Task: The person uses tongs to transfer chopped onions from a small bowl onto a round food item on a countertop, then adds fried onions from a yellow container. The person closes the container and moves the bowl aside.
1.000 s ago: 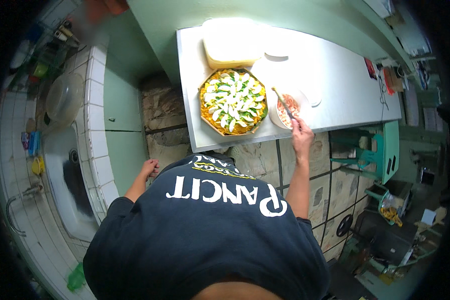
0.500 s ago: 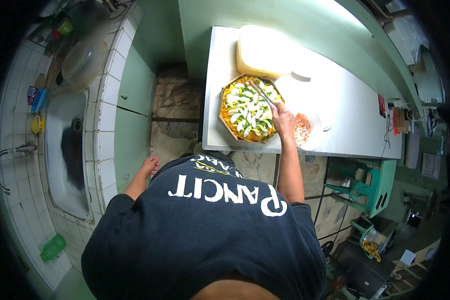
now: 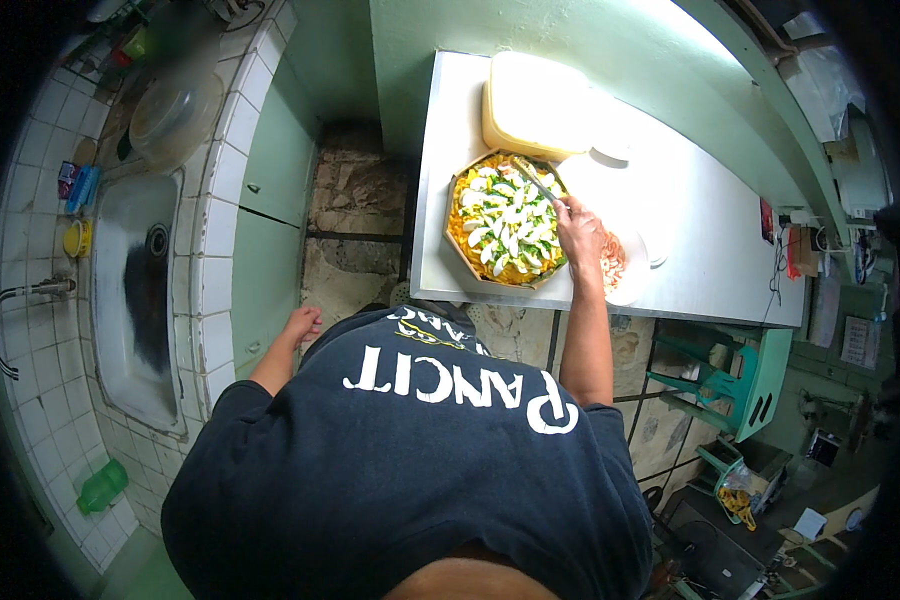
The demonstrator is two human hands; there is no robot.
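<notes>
One octagonal tray of egg-topped noodles, in the head view, lies just left of the right hand, the nearer one. Its fingers grip slim tongs, slanting away leftward over the food; the left hand hangs well apart, finger spread unclear.

black short-sleeved shirt, white lettering, perhaps yellow lines

Open tabletop right of the white bowl, yellow tub blocking behind the octagonal tray, wall beyond
</notes>
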